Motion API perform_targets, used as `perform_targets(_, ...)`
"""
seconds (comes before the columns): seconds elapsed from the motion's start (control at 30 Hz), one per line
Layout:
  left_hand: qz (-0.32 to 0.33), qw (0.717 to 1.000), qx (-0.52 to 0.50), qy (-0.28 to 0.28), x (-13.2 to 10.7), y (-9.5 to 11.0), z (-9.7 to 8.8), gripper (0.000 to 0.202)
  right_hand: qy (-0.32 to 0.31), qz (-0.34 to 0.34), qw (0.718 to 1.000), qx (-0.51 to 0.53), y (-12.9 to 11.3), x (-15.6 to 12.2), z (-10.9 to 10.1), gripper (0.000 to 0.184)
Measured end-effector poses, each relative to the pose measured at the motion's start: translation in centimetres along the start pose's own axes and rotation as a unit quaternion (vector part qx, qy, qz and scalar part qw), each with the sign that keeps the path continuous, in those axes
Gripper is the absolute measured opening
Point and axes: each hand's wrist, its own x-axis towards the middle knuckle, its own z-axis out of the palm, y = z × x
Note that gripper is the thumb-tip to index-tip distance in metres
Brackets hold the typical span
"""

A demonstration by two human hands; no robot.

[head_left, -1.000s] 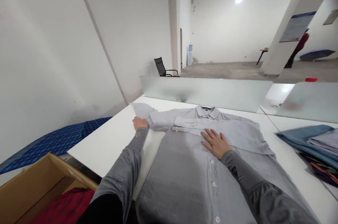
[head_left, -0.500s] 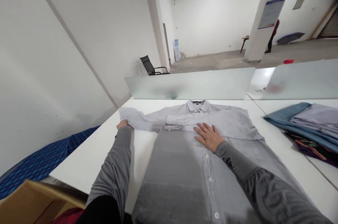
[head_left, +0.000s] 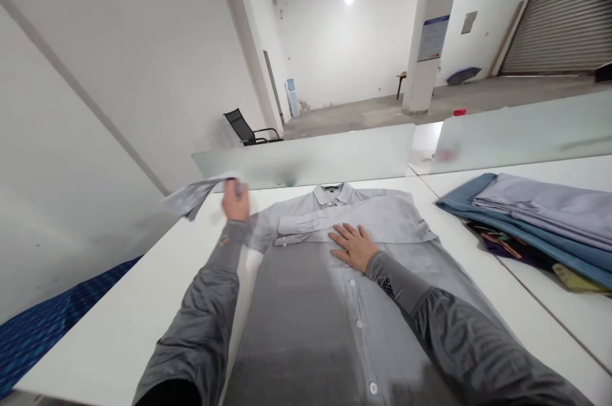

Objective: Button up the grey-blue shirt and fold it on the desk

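Note:
A light grey button-up shirt (head_left: 306,304) lies front-up on the white table (head_left: 119,323), collar toward the frosted divider. One sleeve is folded across its chest. My right hand (head_left: 352,245) lies flat and open on the chest, just below that folded sleeve. My left hand (head_left: 235,198) is raised above the table's left side, closed on the shirt's other sleeve (head_left: 196,194), whose cuff end hangs out to the left in the air, blurred by motion.
A stack of folded clothes (head_left: 530,211) in blue, lilac and dark colours sits on the right table. Frosted glass dividers (head_left: 325,160) line the table's far edge. A black chair (head_left: 245,127) stands by the wall beyond. Blue patterned cloth (head_left: 43,336) lies at lower left.
My left hand has lifted the sleeve off the table and up to the left. The right hand stays flat on the chest. The view has turned right; the cardboard box is out of sight.

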Motion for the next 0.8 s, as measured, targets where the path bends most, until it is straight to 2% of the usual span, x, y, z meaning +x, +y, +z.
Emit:
perform_targets(0.03,0.024,0.999,0.006,-0.024,-1.0,1.9,1.4,0.022,0.043,0.020,0.996,0.081,0.6,0.2,0.0,0.054)
perform_targets(0.07,0.102,0.989,0.039,-0.101,-2.5,3.9,2.7,0.023,0.102,0.054,0.978,0.175,1.3,0.5,-0.1,0.054)
perform_targets(0.1,0.178,0.966,0.069,-0.177,-4.3,5.8,3.7,0.024,0.167,0.096,0.945,0.263,2.1,0.8,-0.2,0.054)
perform_targets(0.13,0.239,0.935,0.090,-0.245,-6.2,7.5,4.6,0.025,0.236,0.145,0.896,0.346,2.9,1.1,-0.5,0.054)
perform_targets(0.2,0.306,0.885,0.100,-0.335,-9.8,9.9,5.4,0.024,0.346,0.233,0.783,0.461,4.3,1.6,-1.2,0.053)
perform_targets(0.23,0.325,0.868,0.092,-0.364,-11.3,10.5,5.4,0.026,0.377,0.258,0.742,0.490,4.8,1.7,-1.5,0.052)
perform_targets(0.27,0.332,0.859,0.076,-0.382,-12.3,10.7,5.2,0.028,0.395,0.273,0.713,0.511,5.2,1.8,-1.8,0.051)
perform_targets(0.3,0.329,0.857,0.056,-0.393,-13.0,10.5,4.9,0.030,0.409,0.284,0.688,0.528,5.5,1.8,-2.1,0.050)
perform_targets(0.33,0.315,0.861,0.035,-0.399,-13.2,10.1,4.5,0.031,0.414,0.290,0.675,0.537,5.6,1.7,-2.5,0.050)
perform_targets(0.43,0.230,0.893,0.001,-0.386,-12.2,7.6,3.6,0.032,0.348,0.306,0.687,0.560,5.8,1.0,-4.2,0.053)
perform_targets(0.5,0.181,0.915,0.011,-0.361,-11.1,5.7,3.4,0.035,0.266,0.324,0.714,0.561,5.8,0.4,-5.9,0.061)
perform_targets(0.53,0.166,0.920,0.026,-0.354,-10.7,4.7,3.5,0.035,0.219,0.334,0.744,0.536,5.7,0.1,-6.9,0.066)
perform_targets(0.57,0.151,0.922,0.046,-0.354,-10.5,3.8,3.7,0.036,0.175,0.340,0.787,0.485,5.5,-0.1,-7.8,0.071)
perform_targets(0.63,0.114,0.915,0.095,-0.376,-10.7,2.4,4.1,0.045,0.107,0.336,0.871,0.342,4.4,-0.5,-9.0,0.078)
perform_targets(0.67,0.093,0.909,0.118,-0.389,-11.0,1.8,4.3,0.051,0.084,0.322,0.903,0.270,3.6,-0.6,-9.1,0.082)
perform_targets(0.73,0.061,0.901,0.139,-0.407,-11.6,1.2,4.6,0.058,0.045,0.267,0.951,0.147,1.5,-0.9,-8.6,0.095)
perform_targets(0.8,0.050,0.902,0.129,-0.408,-11.9,0.9,4.8,0.065,-0.029,0.201,0.979,0.028,-0.8,-1.3,-7.2,0.105)
